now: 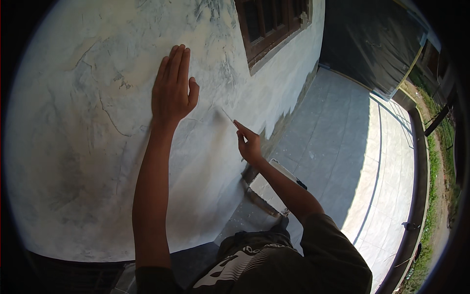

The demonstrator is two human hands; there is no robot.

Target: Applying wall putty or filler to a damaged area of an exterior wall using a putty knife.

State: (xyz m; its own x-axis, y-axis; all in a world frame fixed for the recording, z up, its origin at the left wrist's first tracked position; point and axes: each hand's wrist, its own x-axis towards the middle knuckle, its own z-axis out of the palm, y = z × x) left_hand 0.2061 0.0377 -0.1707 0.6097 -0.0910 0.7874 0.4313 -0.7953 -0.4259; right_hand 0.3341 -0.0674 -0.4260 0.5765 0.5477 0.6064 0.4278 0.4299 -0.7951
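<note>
My left hand (172, 87) lies flat against the patchy white-grey plastered wall (68, 171), its fingers stretched upward and holding nothing. Lower and to the right, my right hand (248, 143) is closed round a thin putty knife (227, 115). The blade shows almost edge-on and points up and left toward the wall; the handle is mostly hidden in my fingers. Whether its tip touches the plaster I cannot tell. Cracks and dark smears mark the surface around both hands.
A whitish, smeared container (267, 193) stands on the floor beneath my right forearm. A brown wooden window (269, 29) is set in the wall. Grey tiled floor (325, 132) runs along it, partly sunlit. Dark sheeting (372, 44) hangs at the far end; a low ledge (418, 161) borders the right.
</note>
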